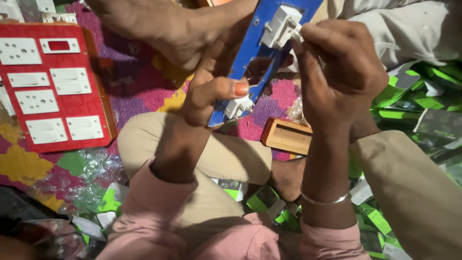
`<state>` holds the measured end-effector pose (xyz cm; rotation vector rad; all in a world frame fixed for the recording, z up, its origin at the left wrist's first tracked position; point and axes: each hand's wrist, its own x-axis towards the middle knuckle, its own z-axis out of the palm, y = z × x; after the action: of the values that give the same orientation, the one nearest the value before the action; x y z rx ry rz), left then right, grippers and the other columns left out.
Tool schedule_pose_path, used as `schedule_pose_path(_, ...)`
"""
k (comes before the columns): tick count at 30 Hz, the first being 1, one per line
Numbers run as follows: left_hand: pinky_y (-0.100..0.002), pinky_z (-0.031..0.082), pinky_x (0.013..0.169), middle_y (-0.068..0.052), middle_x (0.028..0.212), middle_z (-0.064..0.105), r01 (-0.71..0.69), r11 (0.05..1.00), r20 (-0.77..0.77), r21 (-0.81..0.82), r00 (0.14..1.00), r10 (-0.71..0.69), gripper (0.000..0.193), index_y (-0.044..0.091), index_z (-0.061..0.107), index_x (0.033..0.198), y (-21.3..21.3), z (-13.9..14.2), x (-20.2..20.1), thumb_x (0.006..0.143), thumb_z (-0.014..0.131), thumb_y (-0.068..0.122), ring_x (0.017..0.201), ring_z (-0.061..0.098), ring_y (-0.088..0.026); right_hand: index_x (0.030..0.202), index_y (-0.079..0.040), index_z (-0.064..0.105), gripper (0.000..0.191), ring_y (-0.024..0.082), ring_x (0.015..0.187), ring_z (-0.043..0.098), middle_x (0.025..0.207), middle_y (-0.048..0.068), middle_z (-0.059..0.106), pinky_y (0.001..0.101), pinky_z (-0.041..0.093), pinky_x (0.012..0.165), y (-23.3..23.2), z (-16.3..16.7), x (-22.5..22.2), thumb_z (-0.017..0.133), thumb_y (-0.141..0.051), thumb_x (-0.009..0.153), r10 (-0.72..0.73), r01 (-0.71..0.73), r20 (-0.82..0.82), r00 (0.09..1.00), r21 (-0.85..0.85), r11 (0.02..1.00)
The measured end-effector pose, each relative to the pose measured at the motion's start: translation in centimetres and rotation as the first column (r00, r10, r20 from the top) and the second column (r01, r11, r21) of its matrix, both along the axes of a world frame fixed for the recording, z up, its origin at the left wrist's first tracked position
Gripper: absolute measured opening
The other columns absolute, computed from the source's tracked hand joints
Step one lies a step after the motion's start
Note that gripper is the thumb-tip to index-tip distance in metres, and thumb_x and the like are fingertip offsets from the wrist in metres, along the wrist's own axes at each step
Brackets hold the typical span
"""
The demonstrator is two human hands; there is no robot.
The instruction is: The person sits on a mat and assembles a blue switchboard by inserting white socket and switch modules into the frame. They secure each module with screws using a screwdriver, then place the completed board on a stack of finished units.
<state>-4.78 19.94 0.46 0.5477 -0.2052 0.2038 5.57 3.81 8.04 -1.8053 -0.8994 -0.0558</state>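
My left hand (211,89) grips the lower edge of a blue switch panel (260,53), held tilted up in front of me. White switch modules are set in the panel, one near the top (279,26) and one at the bottom (239,107). My right hand (337,72) pinches a small metal part at the back of the upper white module, fingers closed on it. A metal bangle (323,200) sits on my right wrist. Another person's bare foot (168,29) rests just behind the panel.
A red switch board (53,86) with several white switches and sockets lies at the left on a colourful mat (139,91). A small wooden box (287,136) sits by my knee. Green and white packets (418,101) litter the floor at right and below.
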Motion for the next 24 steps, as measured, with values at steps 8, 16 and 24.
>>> schedule_pose_path(8,-0.051,0.036,0.124,-0.018,0.159,0.045,0.011,0.984,-0.07,-0.177,0.997,-0.024,0.086,0.008,0.026,0.163,-0.9,-0.4,0.0,0.084,0.061,0.005,0.143,0.049,-0.035,0.121,0.009,0.066,0.023,0.016,0.108,0.067,0.12,0.012,0.062,0.0235,0.057,0.096,0.9,0.5,0.0,0.069,0.02,0.101,0.034,-0.03,-0.135,0.99,0.036,0.999)
schedule_pose_path(16,-0.05,0.052,0.097,-0.018,0.146,0.05,0.046,0.939,-0.105,-0.341,0.991,-0.087,0.079,0.016,0.029,0.165,-1.7,-0.6,-0.4,0.093,0.061,0.006,0.125,0.054,-0.032,0.127,0.008,0.066,0.028,0.014,0.106,0.067,0.119,0.01,0.059,0.0229,0.058,0.096,0.1,0.5,0.1,0.066,0.022,0.102,0.065,-0.058,-0.153,0.986,0.045,0.997)
schedule_pose_path(24,-0.053,0.052,0.1,-0.016,0.143,0.05,0.116,0.895,-0.103,-0.43,0.979,-0.176,0.078,0.014,0.031,0.162,-1.9,-1.1,-0.3,0.091,0.064,0.006,0.125,0.054,-0.03,0.119,0.007,0.069,0.018,0.008,0.097,0.065,0.117,0.006,0.058,0.0189,0.058,0.082,0.2,0.2,0.2,0.073,0.017,0.105,0.018,0.006,-0.243,0.97,0.098,0.995)
